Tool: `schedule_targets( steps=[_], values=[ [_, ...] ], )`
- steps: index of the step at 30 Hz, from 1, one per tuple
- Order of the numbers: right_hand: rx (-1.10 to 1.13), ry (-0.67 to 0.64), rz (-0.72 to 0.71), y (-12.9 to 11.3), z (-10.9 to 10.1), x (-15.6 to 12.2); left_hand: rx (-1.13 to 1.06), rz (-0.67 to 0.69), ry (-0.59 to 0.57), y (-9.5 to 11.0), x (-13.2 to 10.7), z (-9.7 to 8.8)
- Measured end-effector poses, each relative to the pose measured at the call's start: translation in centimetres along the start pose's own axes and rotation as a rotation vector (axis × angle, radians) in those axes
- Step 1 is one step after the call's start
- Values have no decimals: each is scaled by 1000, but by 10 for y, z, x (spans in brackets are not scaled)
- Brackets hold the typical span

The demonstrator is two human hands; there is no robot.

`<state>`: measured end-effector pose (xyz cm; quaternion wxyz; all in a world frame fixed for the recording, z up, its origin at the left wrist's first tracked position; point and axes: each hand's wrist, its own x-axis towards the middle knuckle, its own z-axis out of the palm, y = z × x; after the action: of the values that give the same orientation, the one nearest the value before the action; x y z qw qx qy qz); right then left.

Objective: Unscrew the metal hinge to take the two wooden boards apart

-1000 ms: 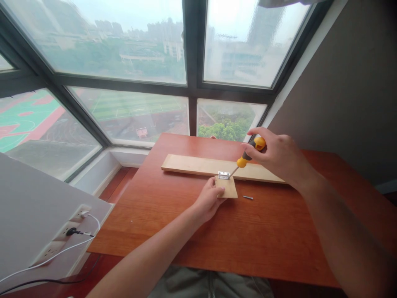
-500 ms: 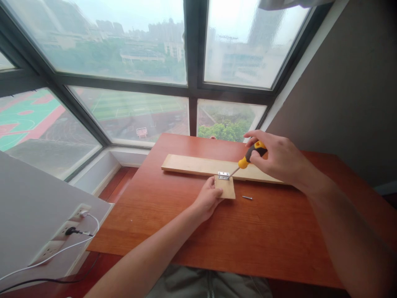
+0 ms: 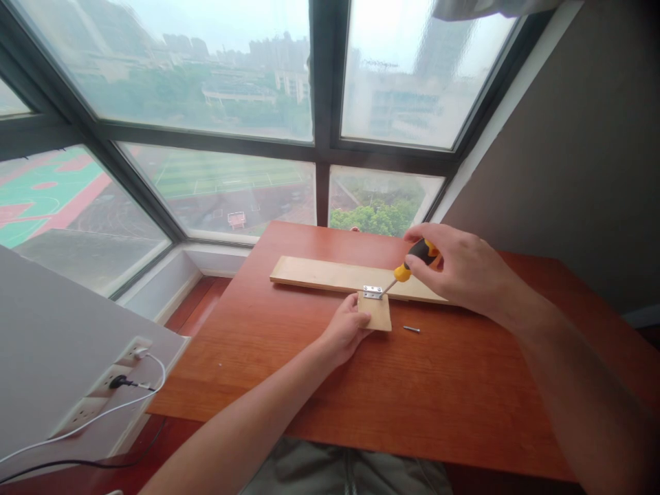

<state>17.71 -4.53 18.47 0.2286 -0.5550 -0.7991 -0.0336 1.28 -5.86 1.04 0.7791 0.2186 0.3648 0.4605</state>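
My left hand (image 3: 348,326) is closed on the left side of a small square wooden board (image 3: 379,316), thumb on top. A silver metal hinge (image 3: 372,292) lies at the board's far edge, beside a long pale wooden plank (image 3: 320,273). In my right hand (image 3: 456,268) is a yellow and black screwdriver (image 3: 412,262), held tilted by its handle. Its tip meets the hinge's near leaf at the right end; whether a screw sits under it is too small to tell. A loose screw (image 3: 411,329) rests on the table to the right of the small board.
Everything lies on a reddish-brown wooden table (image 3: 247,385). Large windows (image 3: 216,179) rise behind its far edge. At the left, wall sockets (image 3: 111,381) hold plugs with a white cable (image 3: 163,375) and a black one. A grey wall stands at the right.
My right hand has turned the screwdriver handle and shifted its fingers around it. The tip stays at the hinge, and my left hand keeps its hold on the small board.
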Motion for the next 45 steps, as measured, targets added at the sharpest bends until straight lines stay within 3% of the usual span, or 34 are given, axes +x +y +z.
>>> schedule_targets(
  steps=[10, 16, 22, 28, 34, 39, 45],
  values=[
    [30, -15, -57, 2, 2, 1, -6, -3, 1, 0, 0, 0],
    [-82, 9, 17, 4, 3, 4, -4, -1, 6, 0, -1, 0],
    [36, -6, -54, 4, 2, 2, 8, 1, 6, -1, 0, -1],
    [-90, -5, 14, 3, 1, 2, 15, -8, 16, 1, 0, 0],
    [37, -11, -64, 3, 0, 2, 18, -6, 15, 1, -1, -1],
    [-103, 15, 36, 3, 2, 2, 10, -9, 18, 3, -2, 1],
    [-22, -65, -17, 1, -3, 1, 13, -10, 24, 3, -2, 1]
  ],
)
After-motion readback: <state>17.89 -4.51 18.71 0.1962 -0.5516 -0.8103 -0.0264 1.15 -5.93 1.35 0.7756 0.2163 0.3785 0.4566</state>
